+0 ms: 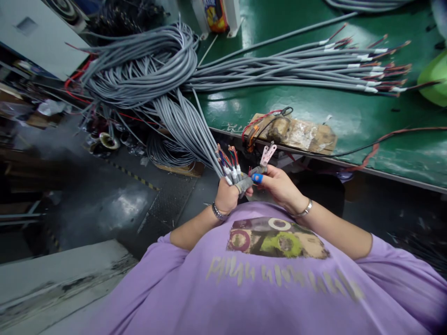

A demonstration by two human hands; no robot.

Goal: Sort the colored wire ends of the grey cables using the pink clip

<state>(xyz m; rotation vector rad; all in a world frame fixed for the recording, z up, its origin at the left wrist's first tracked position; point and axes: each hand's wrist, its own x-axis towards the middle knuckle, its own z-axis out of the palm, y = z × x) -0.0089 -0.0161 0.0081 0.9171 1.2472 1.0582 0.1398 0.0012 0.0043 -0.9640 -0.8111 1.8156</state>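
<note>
My left hand (228, 194) is closed round a bundle of grey cables (195, 132), gripping them just below their stripped ends, where coloured wires (228, 158) fan out upward. My right hand (277, 184) is closed on a small pink-handled tool (268, 153) that points up beside the wire ends. Its fingertips wear grey and blue covers and touch the left hand's fingers. Both hands sit close to my chest, in front of the table edge. The cable bundle runs up and left to a large coil.
A green table (314, 111) holds a long row of grey cables (296, 65) with stripped red ends at right. A taped wooden block (296, 132) with red and black wires sits at the near edge. A coil of cables (139, 70) hangs over the left corner.
</note>
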